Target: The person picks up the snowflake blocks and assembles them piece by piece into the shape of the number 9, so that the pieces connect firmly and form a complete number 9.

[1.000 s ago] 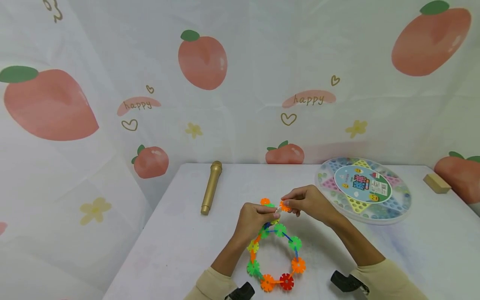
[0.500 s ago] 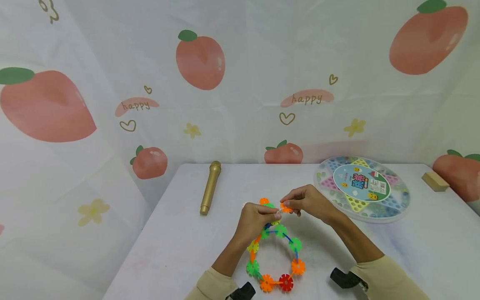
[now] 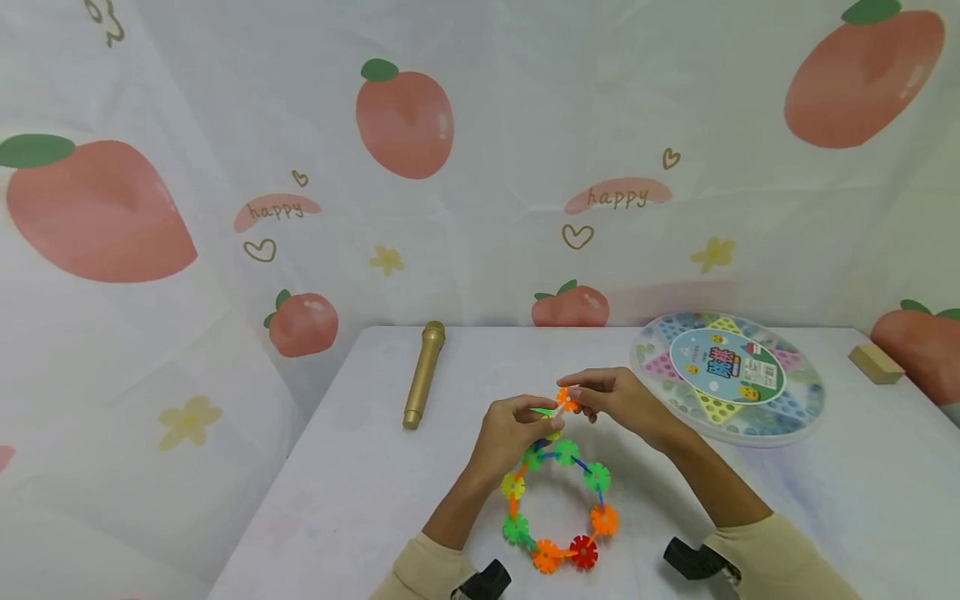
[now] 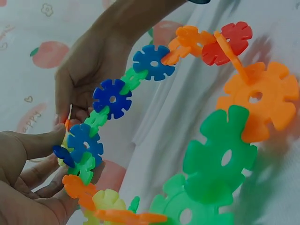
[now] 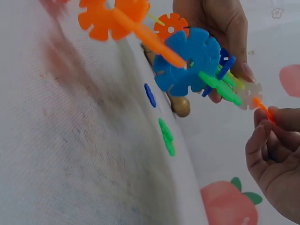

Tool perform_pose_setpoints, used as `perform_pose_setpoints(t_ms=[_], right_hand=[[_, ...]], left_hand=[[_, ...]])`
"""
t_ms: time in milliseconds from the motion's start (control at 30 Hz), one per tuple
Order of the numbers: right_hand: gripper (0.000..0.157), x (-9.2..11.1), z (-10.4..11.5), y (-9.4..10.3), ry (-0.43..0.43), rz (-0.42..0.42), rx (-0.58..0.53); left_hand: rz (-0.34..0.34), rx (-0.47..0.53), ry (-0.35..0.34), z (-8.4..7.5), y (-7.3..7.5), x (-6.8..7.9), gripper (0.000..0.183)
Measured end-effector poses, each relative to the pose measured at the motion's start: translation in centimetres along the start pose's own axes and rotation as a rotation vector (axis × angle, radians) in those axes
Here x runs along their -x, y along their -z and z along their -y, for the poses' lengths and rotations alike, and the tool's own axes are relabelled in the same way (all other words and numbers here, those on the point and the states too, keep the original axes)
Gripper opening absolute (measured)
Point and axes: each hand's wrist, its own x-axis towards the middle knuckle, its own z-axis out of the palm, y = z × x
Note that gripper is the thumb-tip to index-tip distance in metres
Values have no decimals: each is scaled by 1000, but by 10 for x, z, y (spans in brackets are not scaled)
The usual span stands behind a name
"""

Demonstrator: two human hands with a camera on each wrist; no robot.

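A ring of slotted plastic snowflake discs [image 3: 597,477], in green, blue, orange, yellow and red, hangs from my left hand [image 3: 504,439]. The thumb and fingers of that hand pinch the ring's far end, by a yellow disc and a whitish disc [image 5: 251,96]. My right hand [image 3: 622,404] pinches an orange snowflake disc [image 3: 567,400] between thumb and fingertips. Its edge meets the whitish disc in the right wrist view; whether the slots interlock I cannot tell. In the left wrist view, blue discs [image 4: 112,99] joined by small green ones run along one side.
A gold microphone-shaped stick [image 3: 424,375] lies at the table's back left. Back right are a round Chinese checkers board [image 3: 802,417] and a wooden block [image 3: 876,364]. Loose blue [image 5: 150,95] and green [image 5: 166,137] discs lie on the table. A printed curtain hangs behind.
Both hands have lifted slightly, bringing the orange disc up. The ring has swung a little up and to the right. My left hand now covers the loose orange disc seen beyond it earlier.
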Motion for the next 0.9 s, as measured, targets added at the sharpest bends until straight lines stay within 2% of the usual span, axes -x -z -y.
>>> perform_pose_setpoints(t_ms=[200, 333, 500, 667, 900], right_hand=[[27, 0, -1, -1, -10, -3, -44], [27, -2, -3, -3, 13, 24, -49], [26, -7, -4, -7, 32, 49, -47], [27, -16, -4, -9, 27, 40, 6], [28, -29, -10, -13, 15, 43, 2]], left_hand=[[13, -1, 16, 0, 3, 0, 31], [26, 10, -5, 1, 5, 1, 40], [37, 6, -23, 2, 10, 1, 41], [27, -9, -33, 1, 18, 4, 42], [-9, -12, -7, -2, 25, 11, 44]])
